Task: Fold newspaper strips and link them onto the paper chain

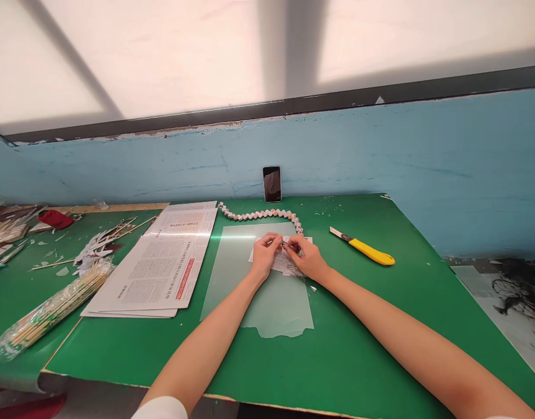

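Both hands pinching a small folded paper piece, centre of the green table.

I log: left hand (264, 251) and right hand (306, 256), fingertips closed on the folded paper piece (286, 241), which joins a zigzag paper chain (259, 215) curving behind. Under them, newsprint scraps (285, 265) on a translucent sheet (267, 291). Outward: yellow utility knife (367, 248) right, newspaper (163, 262) left, phone (271, 183) against the wall, bagged sticks (53, 308) far left.

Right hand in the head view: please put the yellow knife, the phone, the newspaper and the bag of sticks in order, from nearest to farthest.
From the right hand:
1. Yellow knife, on its right side.
2. Phone, behind, leaning on the wall.
3. Newspaper, to the left, past the left hand.
4. Bag of sticks, far left.
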`<state>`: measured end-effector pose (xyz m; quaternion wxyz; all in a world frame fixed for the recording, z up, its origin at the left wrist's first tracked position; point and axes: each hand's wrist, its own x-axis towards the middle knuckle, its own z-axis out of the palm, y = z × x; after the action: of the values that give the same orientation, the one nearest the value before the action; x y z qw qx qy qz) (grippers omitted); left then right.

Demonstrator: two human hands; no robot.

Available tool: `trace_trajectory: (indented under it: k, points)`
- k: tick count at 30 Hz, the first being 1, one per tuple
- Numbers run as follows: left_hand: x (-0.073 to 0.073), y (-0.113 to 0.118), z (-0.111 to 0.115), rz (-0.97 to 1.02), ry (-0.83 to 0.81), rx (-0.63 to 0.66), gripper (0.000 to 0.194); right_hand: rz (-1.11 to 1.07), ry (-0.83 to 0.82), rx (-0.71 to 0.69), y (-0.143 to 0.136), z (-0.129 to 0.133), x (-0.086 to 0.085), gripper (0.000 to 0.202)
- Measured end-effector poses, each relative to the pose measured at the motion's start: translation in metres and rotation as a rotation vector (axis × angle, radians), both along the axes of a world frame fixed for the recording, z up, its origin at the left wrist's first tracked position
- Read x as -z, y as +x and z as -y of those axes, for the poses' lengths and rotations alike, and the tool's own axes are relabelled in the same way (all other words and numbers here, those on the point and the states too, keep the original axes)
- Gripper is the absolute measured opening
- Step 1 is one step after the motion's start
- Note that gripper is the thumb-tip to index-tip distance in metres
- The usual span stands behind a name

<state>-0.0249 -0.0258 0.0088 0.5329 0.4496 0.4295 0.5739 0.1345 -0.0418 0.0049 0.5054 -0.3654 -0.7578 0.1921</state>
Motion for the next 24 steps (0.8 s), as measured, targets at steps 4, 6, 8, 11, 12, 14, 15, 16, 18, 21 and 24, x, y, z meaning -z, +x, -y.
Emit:
trace_trajectory:
  k: [4,6,8,11,12,14,15,16,18,21,24]
  points:
    - [-0.0002,-0.0007,0.0008,0.005,0.013,0.008,0.033,-0.002,0.03,0.005,-0.0004,0.0025,-0.0029,0.009]
    - [-0.0005,-0.0009,0.0014,-0.002,0.012,0.012,0.033,-0.002,0.051,0.01,-0.0005,0.0035,-0.0032,0.01]
    - [-0.0009,-0.001,0.0019,-0.008,0.011,0.017,0.033,0.003,0.072,0.008,-0.0003,0.0039,-0.0024,0.012]
    - [-0.0011,-0.0006,0.0019,0.012,0.011,0.024,0.033,0.005,0.093,-0.009,0.0007,0.0038,-0.0009,0.015]
    - [-0.0009,-0.0005,0.0016,0.02,0.011,0.023,0.033,0.004,0.095,-0.015,0.001,0.0037,-0.0009,0.016]
    - [-0.0002,-0.0002,0.0009,0.032,0.01,0.02,0.033,0.002,0.093,-0.027,0.0018,0.0036,-0.0017,0.018]
    - [0.0003,-0.0002,0.0004,0.037,0.01,0.017,0.032,0.0,0.09,-0.032,0.0021,0.0035,-0.0024,0.019]
    - [0.0008,-0.0001,0.0,0.044,0.011,0.014,0.032,-0.004,0.085,-0.036,0.0025,0.0034,-0.0032,0.019]
    - [0.0017,-0.0002,-0.0007,0.057,0.012,0.013,0.032,-0.015,0.066,-0.043,0.0033,0.0029,-0.0043,0.019]
    - [0.0023,-0.0007,-0.0011,0.06,0.017,0.023,0.032,-0.032,0.037,-0.043,0.0043,0.0015,-0.0036,0.018]
    - [0.0017,-0.0012,-0.0004,0.013,0.032,0.015,0.033,-0.032,0.036,-0.048,0.0048,0.0005,-0.0013,0.018]
